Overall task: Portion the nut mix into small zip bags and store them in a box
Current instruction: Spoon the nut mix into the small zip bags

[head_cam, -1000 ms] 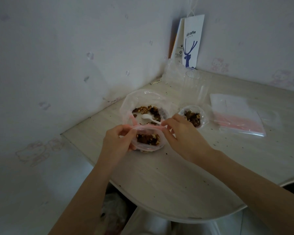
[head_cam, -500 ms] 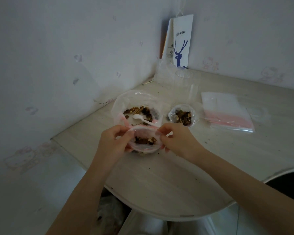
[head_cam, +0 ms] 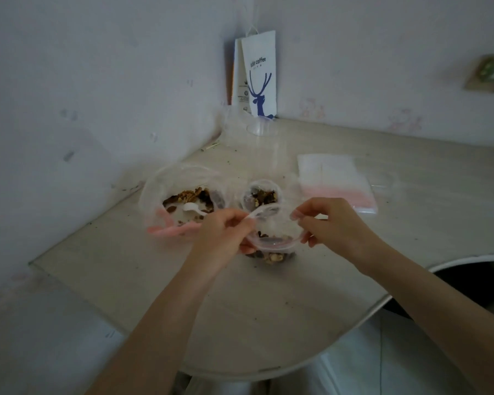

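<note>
A small clear zip bag [head_cam: 271, 240] with a pink strip along its mouth holds nut mix at its bottom and stands on the table [head_cam: 268, 309]. My left hand [head_cam: 223, 235] pinches the bag's left mouth edge. My right hand [head_cam: 334, 223] pinches the right edge, and the mouth is pulled wide. A large clear bag [head_cam: 180, 201] of nut mix lies behind at the left, a white spoon [head_cam: 193, 208] inside it. Behind the held bag is another small bag of nuts [head_cam: 261, 195].
A stack of unused zip bags [head_cam: 335, 181] with pink strips lies at the right. A white paper bag with a blue deer [head_cam: 258, 75] leans in the wall corner, a clear cup [head_cam: 261, 128] before it. The table's curved edge runs below my arms.
The small bag's mouth, pinched nearly flat before, is now spread wide between my hands. My right hand moved right, and the bag sits further right in view as the camera shifted.
</note>
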